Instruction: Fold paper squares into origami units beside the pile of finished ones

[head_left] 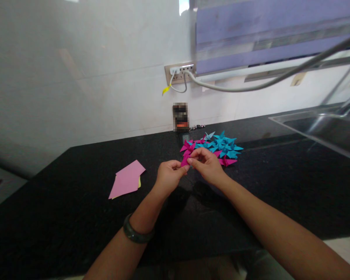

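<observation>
Between my hands is a small folded piece of magenta origami paper (184, 161), partly covered by fingers. My left hand (169, 175) pinches its lower left side between thumb and fingers. From the right, my right hand (207, 166) pinches the same paper near its upper edge. Just behind lies a pile of folded paper cranes (221, 144), mostly blue and magenta, with one pale blue crane (209, 135) at the back. Pink paper sheets (127, 179) lie flat left of my hands, a bit of yellow paper (139, 182) showing from under them.
Everything lies on a black countertop (84, 167) against a tiled wall. A phone-like object (181, 116), its front blurred, leans on the wall behind the cranes. A grey cable (236, 89) runs from the wall socket (179, 73) to the right. At the right is a sink (317, 128).
</observation>
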Demonstrator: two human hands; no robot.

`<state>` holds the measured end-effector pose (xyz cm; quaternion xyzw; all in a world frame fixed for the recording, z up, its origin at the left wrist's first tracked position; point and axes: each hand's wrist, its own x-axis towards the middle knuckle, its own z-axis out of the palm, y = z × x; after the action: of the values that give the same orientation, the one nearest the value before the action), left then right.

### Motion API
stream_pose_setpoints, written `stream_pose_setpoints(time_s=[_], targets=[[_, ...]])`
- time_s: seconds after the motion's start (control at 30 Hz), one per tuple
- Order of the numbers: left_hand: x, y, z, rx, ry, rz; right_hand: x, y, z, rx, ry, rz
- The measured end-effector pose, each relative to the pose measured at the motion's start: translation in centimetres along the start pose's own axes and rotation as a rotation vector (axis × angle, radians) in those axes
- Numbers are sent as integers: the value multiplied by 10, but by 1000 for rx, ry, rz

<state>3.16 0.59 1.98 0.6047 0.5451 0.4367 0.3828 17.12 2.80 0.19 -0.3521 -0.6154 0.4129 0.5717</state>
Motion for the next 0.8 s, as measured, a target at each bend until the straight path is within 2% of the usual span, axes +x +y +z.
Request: stream_pose_setpoints(time_s=[0.1, 0.2, 0.47, 0.63, 0.8], targets=[[-2, -4, -1, 127, 19, 47, -2, -1, 2, -8, -51, 33], [-5, -7, -1, 211, 31, 77, -2, -3, 3, 19, -35, 59], [-10, -10, -2, 245, 56, 106, -5, -1, 4, 18, -57, 41], [-11, -8, -2, 141, 79, 46, -6, -2, 1, -164, -123, -154], [-11, -6, -2, -225, -28, -107, -7, -5, -1, -235, -140, -304]])
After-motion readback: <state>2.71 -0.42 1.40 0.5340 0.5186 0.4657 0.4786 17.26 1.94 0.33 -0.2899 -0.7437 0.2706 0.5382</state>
